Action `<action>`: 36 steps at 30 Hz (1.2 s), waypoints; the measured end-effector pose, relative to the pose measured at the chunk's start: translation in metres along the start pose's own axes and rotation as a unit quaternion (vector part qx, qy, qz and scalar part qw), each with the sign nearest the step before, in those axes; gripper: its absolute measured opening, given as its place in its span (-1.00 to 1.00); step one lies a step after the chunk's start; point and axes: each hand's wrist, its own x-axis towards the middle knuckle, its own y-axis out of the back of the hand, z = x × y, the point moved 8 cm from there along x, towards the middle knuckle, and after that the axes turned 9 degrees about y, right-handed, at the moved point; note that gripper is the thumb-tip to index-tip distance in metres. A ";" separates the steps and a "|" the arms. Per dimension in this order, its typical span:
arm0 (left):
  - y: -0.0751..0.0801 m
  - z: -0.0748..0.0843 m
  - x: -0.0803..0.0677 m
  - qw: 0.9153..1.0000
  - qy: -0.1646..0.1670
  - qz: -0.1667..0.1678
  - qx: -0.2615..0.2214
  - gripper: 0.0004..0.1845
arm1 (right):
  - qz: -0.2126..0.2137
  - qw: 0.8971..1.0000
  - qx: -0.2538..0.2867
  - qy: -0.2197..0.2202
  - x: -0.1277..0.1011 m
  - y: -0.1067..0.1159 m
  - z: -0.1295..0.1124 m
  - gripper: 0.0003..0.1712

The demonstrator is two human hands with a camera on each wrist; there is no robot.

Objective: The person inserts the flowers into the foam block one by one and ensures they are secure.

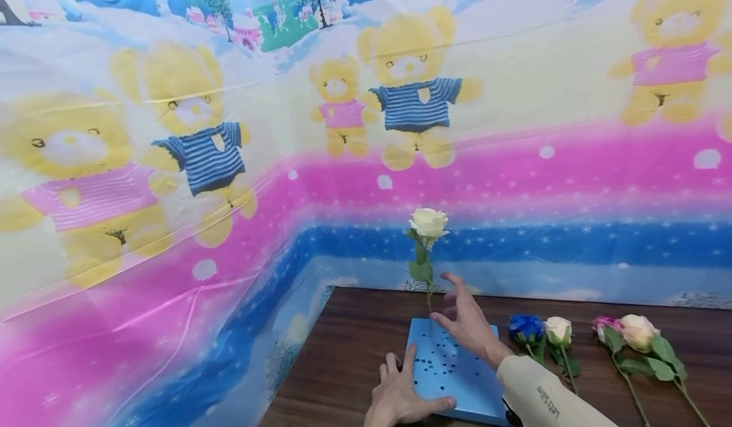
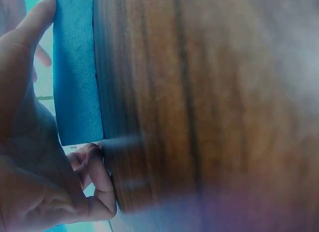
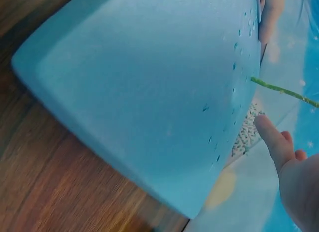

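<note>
a white rose [image 1: 429, 223] stood upright near the far edge of a blue block [image 1: 486, 405], toward the left of its top, with its green stem [image 1: 429, 303] rising from the surface and a few leaves [image 1: 420, 269] just below the bloom. the block lay on a dark brown wooden table [image 1: 337, 351], and small dark holes [image 1: 443, 388] dotted its top. the right hand [image 1: 471, 323] hung just beside the stem, on its right, above the far part of the block. its fingers were loosely spread and it had hold of nothing; the right wrist view showed a gap between the forefinger and the stem. the left hand [image 1: 400, 394] lay at the near left corner of the block, thumb and forefinger spread wide, the forefinger along the left edge and the thumb reaching across the near edge. in the left wrist view the thumb touched the block, while other fingers were bent beside its end, close to the table.

to the right of the block, a blue rose [image 1: 526, 327] lay beside a cream rose [image 1: 558, 330]. farther right, a pink rose [image 1: 605, 325] lay partly behind a pale peach rose [image 1: 638, 332]. a light sleeve [image 1: 549, 392] with dark lettering covered the right forearm. behind the table hung a sheet [image 1: 503, 179] printed with yellow bears.
</note>
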 end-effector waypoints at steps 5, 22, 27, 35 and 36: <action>0.000 -0.004 -0.003 1.000 -0.001 -0.002 -0.012 0.40 | 0.012 1.000 -0.016 -0.005 -0.005 0.008 0.004 0.08; -0.005 -0.009 -0.004 1.000 0.011 0.009 -0.012 0.38 | 0.018 0.997 0.062 -0.051 -0.032 0.054 0.014 0.04; -0.005 -0.006 -0.003 1.000 0.010 0.006 -0.014 0.36 | 0.024 0.998 0.049 -0.044 -0.037 0.073 0.013 0.05; -0.002 -0.002 0.000 1.000 0.002 0.004 -0.012 0.37 | 0.022 0.997 0.057 -0.057 -0.051 0.103 0.019 0.09; -0.001 -0.001 0.001 1.000 0.002 0.005 -0.012 0.37 | 0.022 0.996 0.062 -0.062 -0.054 0.107 0.021 0.10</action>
